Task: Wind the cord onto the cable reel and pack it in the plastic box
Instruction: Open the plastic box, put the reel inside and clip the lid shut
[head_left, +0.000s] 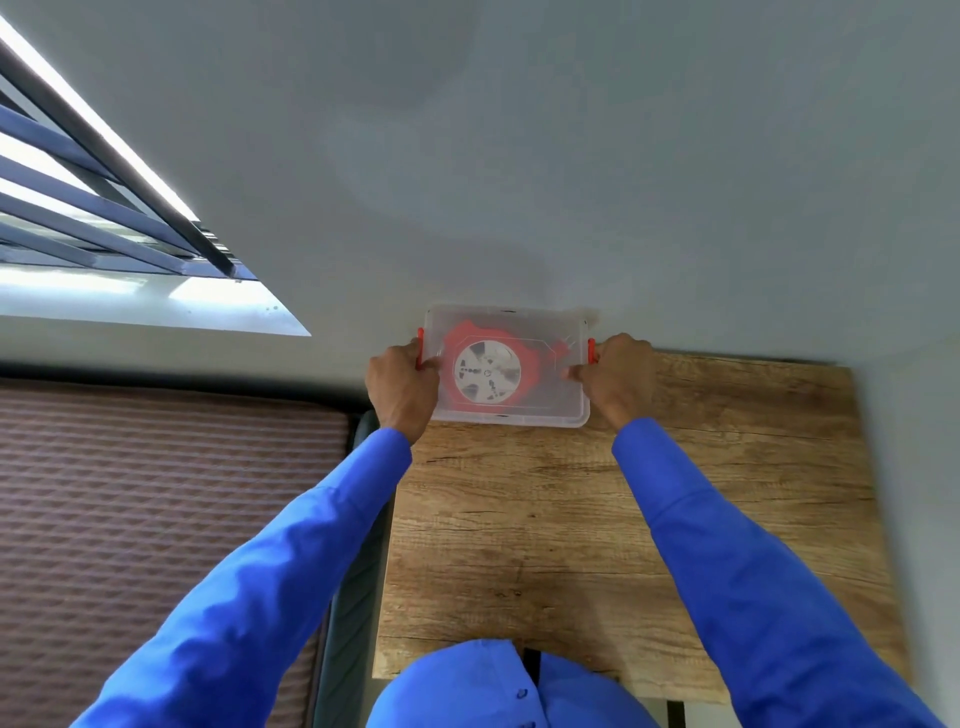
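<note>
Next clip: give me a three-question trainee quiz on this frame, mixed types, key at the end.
1. True or false: the cable reel lies inside the plastic box.
2. The box's side latches are: A red, B blue, C black.
3. Where on the wooden table does the box sit?

Key: 1 true, seen through the clear lid. 2 A. 3 At the far edge by the wall, with the left hand and right hand at its ends.

Bright daylight from window (98, 208), glare there; soft blur, wide-angle distortion.
</note>
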